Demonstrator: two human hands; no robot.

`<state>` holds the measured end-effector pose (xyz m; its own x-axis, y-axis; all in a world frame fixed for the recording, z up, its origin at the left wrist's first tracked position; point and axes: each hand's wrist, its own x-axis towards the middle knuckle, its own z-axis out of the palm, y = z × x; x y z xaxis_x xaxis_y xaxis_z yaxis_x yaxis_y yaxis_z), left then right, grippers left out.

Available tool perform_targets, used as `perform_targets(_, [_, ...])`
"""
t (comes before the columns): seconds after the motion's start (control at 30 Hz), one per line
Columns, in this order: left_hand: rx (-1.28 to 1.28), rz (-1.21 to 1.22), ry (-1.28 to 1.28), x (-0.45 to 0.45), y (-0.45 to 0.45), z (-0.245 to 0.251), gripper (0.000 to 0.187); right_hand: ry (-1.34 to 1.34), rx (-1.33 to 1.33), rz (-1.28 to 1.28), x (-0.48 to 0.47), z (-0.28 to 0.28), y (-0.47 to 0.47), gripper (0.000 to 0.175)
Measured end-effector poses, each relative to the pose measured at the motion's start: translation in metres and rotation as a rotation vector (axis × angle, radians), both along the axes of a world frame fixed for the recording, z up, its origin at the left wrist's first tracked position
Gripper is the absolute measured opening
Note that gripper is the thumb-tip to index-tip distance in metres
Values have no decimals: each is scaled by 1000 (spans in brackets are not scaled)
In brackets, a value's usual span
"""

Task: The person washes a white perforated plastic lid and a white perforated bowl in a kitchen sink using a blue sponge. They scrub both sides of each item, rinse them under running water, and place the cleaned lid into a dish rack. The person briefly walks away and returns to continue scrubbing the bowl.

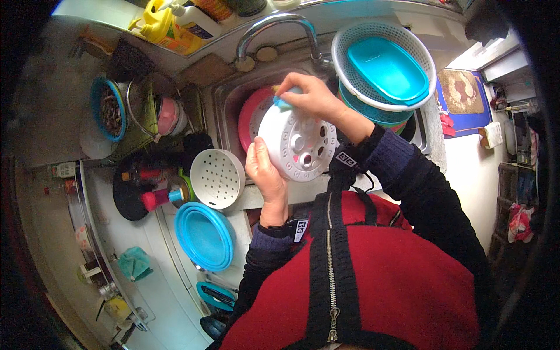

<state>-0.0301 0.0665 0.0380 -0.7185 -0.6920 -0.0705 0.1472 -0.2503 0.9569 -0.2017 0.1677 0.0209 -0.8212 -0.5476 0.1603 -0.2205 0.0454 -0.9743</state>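
A round white plastic container with holes in its base (297,142) is held tilted above the sink (223,103), its perforated face towards me. My left hand (267,175) grips its lower left edge, thumb on the outer wall. At the upper edge, my right hand (308,98) pinches a light-blue sponge or cloth (286,99) and presses it on the white wall. Behind the container, a pink basin (249,118) lies in the sink, partly hidden.
A chrome faucet (280,18) arches over the sink. At right stand a grey colander (341,48) and a turquoise oval tub (385,65). At left are a white perforated bowl (217,178), blue basins (204,236) and a blue-rimmed basket (122,109). A yellow bottle (159,26) stands on the ledge.
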Motion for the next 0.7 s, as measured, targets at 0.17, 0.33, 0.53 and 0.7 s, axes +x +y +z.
perform_targets(0.17, [-3,27,81,11,-13,2,31,-500,-136,5,-4,-19,25,19])
perform_targets(0.33, [300,70,61,6,-52,-6,53,-651,-120,20,22,-42,49,21])
perform_targets(0.53, [533,62,-16,6,-68,-32,50,-810,-329,-209,29,-55,67,26])
perform_targets(0.7, [512,51,-33,7,-65,-37,48,-692,-478,-260,13,-17,74,30])
